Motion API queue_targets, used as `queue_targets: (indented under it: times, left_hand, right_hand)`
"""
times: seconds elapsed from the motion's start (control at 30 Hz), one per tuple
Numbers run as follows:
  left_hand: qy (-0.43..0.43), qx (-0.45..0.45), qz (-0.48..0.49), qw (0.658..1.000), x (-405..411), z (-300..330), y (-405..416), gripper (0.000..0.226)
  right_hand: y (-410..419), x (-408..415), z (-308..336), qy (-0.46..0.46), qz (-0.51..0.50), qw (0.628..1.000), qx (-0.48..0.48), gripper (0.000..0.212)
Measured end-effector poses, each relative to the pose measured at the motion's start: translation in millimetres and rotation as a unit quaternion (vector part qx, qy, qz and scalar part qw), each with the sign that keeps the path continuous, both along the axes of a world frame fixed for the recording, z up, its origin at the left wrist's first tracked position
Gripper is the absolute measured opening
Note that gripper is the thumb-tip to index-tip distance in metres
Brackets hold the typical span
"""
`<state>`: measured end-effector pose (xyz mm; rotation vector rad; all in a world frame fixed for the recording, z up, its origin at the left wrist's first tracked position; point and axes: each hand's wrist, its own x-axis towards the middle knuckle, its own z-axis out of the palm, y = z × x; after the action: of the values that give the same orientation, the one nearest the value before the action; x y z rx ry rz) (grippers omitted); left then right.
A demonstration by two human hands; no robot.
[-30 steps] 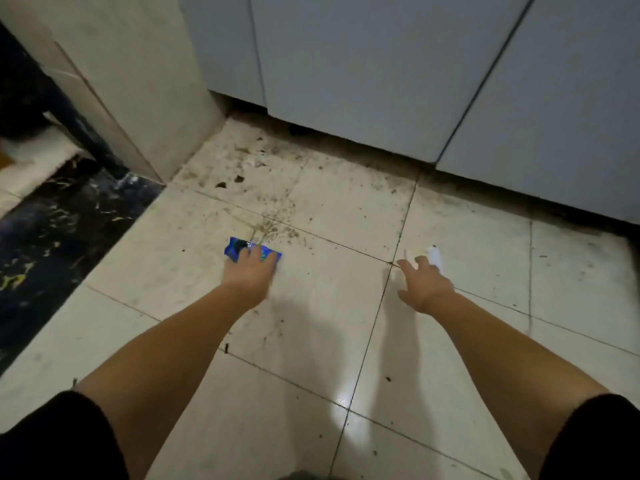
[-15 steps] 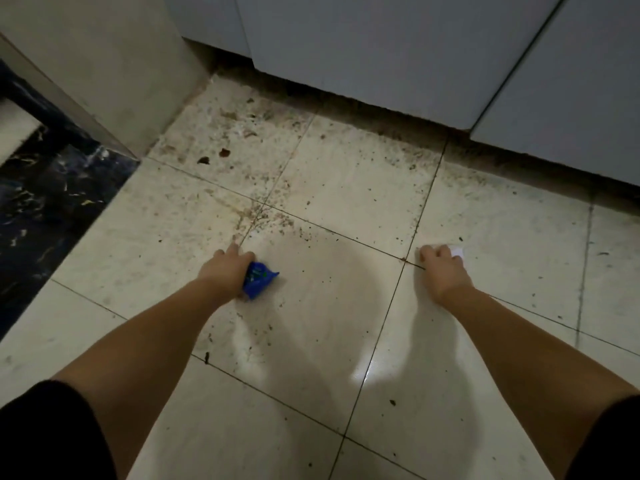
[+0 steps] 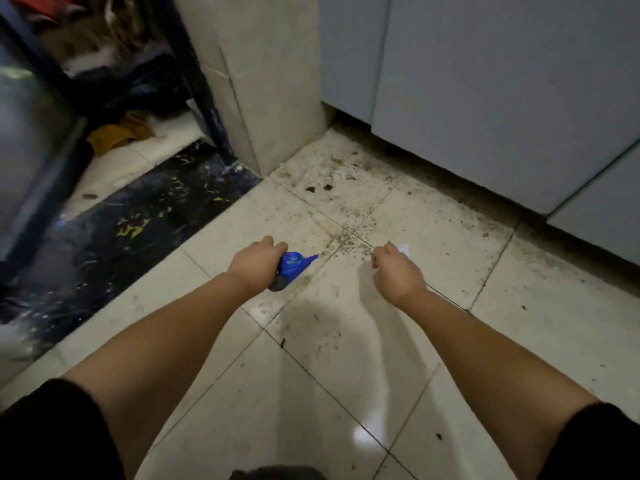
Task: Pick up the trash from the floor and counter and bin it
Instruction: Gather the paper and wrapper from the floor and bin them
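— Where's the trash now?
— Left hand (image 3: 254, 263) is fisted round the blue wrapper (image 3: 294, 265) at frame centre, its long axis pointing up-right; right hand (image 3: 396, 271) pinches a white scrap (image 3: 403, 248) at its upper edge.
— Versus before?
— Both pieces were on the floor (image 3: 346, 358) a second ago; now lifted. No bin in view.

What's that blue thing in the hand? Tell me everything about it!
The blue wrapper looks like crinkly, shiny plastic, crumpled up, with small pale print too blurry to read. The left hand grips it in a closed fist, so part is hidden. One twisted end pokes out to the right in a point, above the dirty tile floor.
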<state>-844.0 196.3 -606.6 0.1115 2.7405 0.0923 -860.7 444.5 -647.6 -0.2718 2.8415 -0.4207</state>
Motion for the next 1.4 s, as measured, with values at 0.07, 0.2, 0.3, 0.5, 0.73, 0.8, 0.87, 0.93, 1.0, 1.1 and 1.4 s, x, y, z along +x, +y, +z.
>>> queue_targets:
  times: [0.07, 0.2, 0.3, 0.5, 0.73, 0.8, 0.87, 0.93, 1.0, 1.1, 1.4]
  left_hand:
    - [0.027, 0.007, 0.026, 0.999, 19, 28, -36, 0.038]
    - [0.1, 0.026, 0.096, 0.99, 75, 76, -118, 0.034]
    - [0.173, 0.028, 0.148, 0.973, 132, 104, -184, 0.032]
    - [0.235, -0.03, 0.237, 0.942, 287, 146, -314, 0.03]
    - [-0.027, -0.183, 0.314, 0.931, 423, 99, -373, 0.041]
    - [-0.092, -0.189, 0.315, 0.926, 430, 76, -379, 0.041]
    - [-0.134, -0.185, 0.321, 0.919, 427, 55, -386, 0.038]
    - [-0.192, -0.162, 0.324, 0.912, 422, 33, -392, 0.037]
    - [-0.25, -0.136, 0.32, 0.904, 422, 17, -398, 0.04]
    - [-0.3, -0.082, 0.322, 0.894, 432, 4, -409, 0.057]
    - [-0.234, 0.088, 0.387, 0.888, 442, 105, -400, 0.071]
  right_hand:
    - [-49, -1, 29, 0.036, 0.04, 0.998, -0.031, 0.025]
    - [-158, 15, 83, 0.091, 0.137, 0.982, -0.094, 0.021]
    - [-250, 49, 114, 0.122, 0.228, 0.953, -0.155, 0.017]
    - [-404, 165, 159, 0.147, 0.388, 0.877, -0.24, 0.011]
    - [-491, 285, 138, 0.171, 0.674, 0.718, -0.027, 0.035]
    - [-513, 302, 135, 0.172, 0.697, 0.692, 0.074, 0.042]
    - [-539, 314, 128, 0.152, 0.703, 0.676, 0.161, 0.042]
    - [-563, 324, 112, 0.132, 0.707, 0.651, 0.244, 0.038]
    - [-579, 332, 92, 0.103, 0.7, 0.635, 0.31, 0.039]
    - [-583, 334, 71, -0.015, 0.678, 0.651, 0.341, 0.053]
    - [-570, 329, 155, -0.092, 0.64, 0.715, 0.266, 0.048]
